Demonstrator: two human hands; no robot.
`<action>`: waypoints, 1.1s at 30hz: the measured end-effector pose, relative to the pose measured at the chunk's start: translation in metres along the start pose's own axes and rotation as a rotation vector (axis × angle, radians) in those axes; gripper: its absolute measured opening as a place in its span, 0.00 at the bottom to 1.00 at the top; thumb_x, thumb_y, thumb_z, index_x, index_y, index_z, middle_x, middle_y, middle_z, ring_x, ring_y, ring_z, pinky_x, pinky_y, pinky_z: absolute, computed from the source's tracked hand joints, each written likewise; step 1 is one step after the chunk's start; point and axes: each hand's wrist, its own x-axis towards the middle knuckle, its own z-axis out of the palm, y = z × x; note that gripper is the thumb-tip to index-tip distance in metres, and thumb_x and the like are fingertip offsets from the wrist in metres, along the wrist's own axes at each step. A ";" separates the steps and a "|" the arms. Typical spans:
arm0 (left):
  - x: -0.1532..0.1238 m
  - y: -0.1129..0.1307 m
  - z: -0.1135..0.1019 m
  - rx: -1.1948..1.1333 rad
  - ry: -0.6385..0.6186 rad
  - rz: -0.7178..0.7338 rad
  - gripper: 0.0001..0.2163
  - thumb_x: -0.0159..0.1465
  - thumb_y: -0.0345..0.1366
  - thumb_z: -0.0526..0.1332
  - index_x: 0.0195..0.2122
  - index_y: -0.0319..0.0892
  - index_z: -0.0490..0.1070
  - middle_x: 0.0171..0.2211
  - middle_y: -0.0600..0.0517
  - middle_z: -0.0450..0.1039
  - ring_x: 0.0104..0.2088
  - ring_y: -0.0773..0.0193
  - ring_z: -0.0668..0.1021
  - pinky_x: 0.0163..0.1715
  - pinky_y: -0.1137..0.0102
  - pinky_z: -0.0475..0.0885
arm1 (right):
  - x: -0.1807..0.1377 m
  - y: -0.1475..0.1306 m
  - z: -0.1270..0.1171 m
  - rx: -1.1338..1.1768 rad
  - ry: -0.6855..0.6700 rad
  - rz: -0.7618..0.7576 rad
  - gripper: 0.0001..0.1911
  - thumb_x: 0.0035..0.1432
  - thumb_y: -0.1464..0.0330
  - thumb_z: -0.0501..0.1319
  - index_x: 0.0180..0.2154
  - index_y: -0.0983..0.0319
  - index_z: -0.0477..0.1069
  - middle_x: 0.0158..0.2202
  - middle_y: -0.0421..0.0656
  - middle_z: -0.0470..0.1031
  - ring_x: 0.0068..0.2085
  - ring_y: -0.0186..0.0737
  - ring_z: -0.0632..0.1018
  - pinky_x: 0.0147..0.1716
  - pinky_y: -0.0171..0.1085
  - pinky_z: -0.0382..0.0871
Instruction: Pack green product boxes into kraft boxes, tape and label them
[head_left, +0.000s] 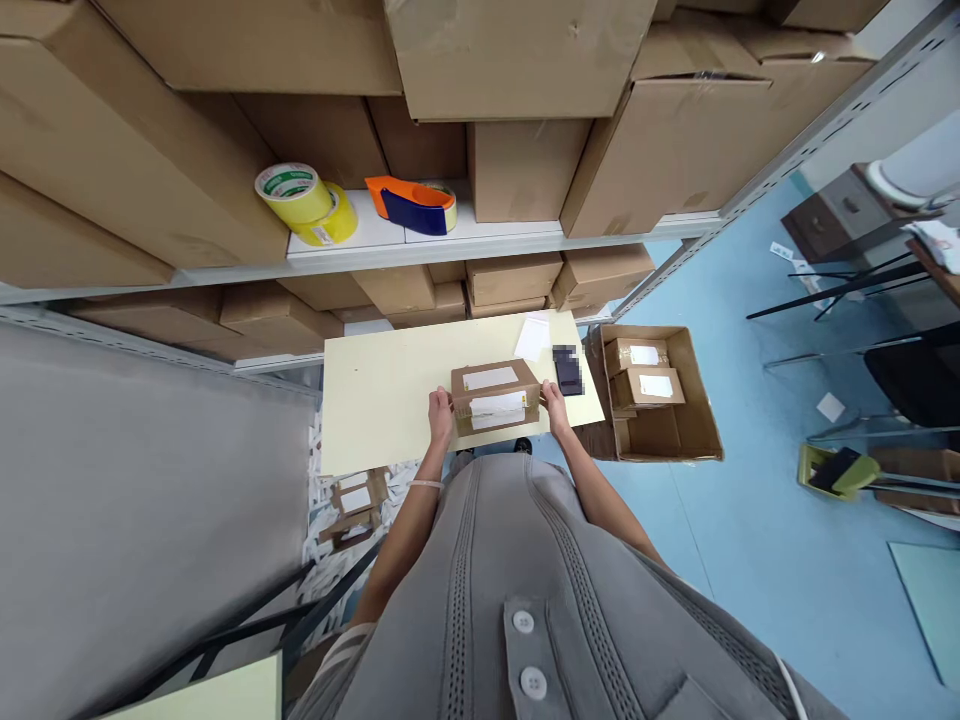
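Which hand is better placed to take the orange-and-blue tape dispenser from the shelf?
Left, probably: the left hand is nearly below the tape dispenser; the right hand is farther off, across the cardboard parcel.

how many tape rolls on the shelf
3: two yellow rolls side by side, and one roll in the orange-and-blue tape dispenser. More may be hidden behind the cartons.

parcel (pixel 495 398) on board (pixel 375 400), carton (pixel 660 420) right, shelving (pixel 450 252) behind
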 end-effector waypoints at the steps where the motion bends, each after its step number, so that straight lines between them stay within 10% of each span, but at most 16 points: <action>1: 0.000 -0.002 0.000 0.012 0.007 -0.005 0.21 0.64 0.59 0.50 0.30 0.44 0.62 0.31 0.54 0.68 0.34 0.66 0.74 0.36 0.71 0.70 | -0.001 0.002 -0.001 0.002 0.006 0.013 0.25 0.52 0.42 0.55 0.29 0.57 0.62 0.33 0.41 0.72 0.38 0.41 0.74 0.39 0.37 0.67; 14: -0.005 -0.005 -0.003 0.348 -0.083 -0.176 0.28 0.66 0.57 0.44 0.32 0.41 0.75 0.42 0.40 0.79 0.45 0.50 0.79 0.44 0.62 0.70 | 0.002 0.013 0.003 -0.259 0.015 0.125 0.31 0.52 0.41 0.53 0.37 0.60 0.75 0.42 0.45 0.79 0.46 0.50 0.75 0.45 0.41 0.67; 33: 0.010 0.000 0.001 0.328 -0.091 -0.112 0.24 0.65 0.55 0.53 0.51 0.43 0.72 0.57 0.44 0.70 0.59 0.53 0.71 0.58 0.61 0.64 | 0.004 0.009 0.023 -0.332 0.021 0.129 0.23 0.54 0.45 0.53 0.37 0.57 0.68 0.40 0.43 0.76 0.42 0.46 0.73 0.42 0.39 0.64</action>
